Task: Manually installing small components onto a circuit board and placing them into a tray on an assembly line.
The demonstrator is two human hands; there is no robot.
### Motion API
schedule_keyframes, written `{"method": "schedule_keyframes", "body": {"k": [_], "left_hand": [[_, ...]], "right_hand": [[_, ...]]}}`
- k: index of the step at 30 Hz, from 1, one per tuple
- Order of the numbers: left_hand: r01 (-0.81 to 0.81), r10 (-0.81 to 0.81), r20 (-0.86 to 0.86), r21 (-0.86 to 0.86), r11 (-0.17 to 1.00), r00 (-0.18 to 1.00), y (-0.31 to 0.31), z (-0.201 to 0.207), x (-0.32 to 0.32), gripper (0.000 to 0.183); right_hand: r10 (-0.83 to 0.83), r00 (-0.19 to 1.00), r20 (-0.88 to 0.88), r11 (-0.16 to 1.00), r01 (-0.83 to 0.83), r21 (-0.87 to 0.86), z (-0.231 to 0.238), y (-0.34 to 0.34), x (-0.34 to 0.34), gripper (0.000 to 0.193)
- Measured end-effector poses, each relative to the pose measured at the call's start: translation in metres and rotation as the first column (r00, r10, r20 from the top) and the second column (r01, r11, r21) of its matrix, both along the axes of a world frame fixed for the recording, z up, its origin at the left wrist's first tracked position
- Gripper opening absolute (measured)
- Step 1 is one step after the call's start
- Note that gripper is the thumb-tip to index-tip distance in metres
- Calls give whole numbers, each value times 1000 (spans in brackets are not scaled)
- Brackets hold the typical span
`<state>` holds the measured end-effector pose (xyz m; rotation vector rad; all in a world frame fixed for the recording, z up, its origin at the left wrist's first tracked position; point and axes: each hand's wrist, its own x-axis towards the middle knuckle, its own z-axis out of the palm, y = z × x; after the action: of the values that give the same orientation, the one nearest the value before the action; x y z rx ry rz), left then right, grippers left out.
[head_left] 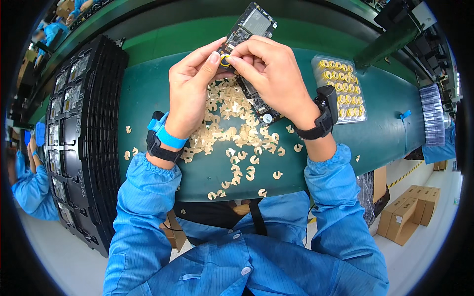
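**A:** ok starting from the bottom, closest thing is the blue smock sleeves (148,207), both forearms coming up over the edge of the dark green bench (385,133). Wristbands on both wrists. Then there's that mess of pale peeled backing bits (232,133) scattered right under the hands. My guess is they just get dropped where the fingers work, since the pile sits directly below them.

**B:** yeah. And the grip? Left hand (190,93) has thumb and forefinger pinched closed on a small yellow ring (225,60), right hand (271,74) pinching the same ring from the other side, fingertips nearly touching. Both are raised off the bench, up by the near end of a long dark circuit board (252,27).

**A:** can't tell which hand really carries the board, the fingers cover that bit. Another similar board (259,106) lies flat under the right wrist.

**B:** ring looks tiny, thin, bright yellow, open centre. Same as the rows on the clear sheet of yellow rings (340,89) just right of the hands, kept in easy reach I'd say. Stack of black trays (81,133) off on the left.
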<state>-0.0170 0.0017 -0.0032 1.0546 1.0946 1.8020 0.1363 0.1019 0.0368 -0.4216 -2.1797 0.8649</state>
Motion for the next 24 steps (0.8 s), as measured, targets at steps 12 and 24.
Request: {"method": "schedule_keyframes", "body": {"k": [12, 24], "left_hand": [[5, 3, -148, 55, 998, 989, 1, 2, 1, 42], [-36, 45, -137, 69, 997, 990, 0, 5, 4, 36]], "right_hand": [[-42, 997, -67, 998, 45, 54, 0, -5, -2, 12], [-119, 983, -142, 993, 118, -15, -6, -6, -6, 12]]}}
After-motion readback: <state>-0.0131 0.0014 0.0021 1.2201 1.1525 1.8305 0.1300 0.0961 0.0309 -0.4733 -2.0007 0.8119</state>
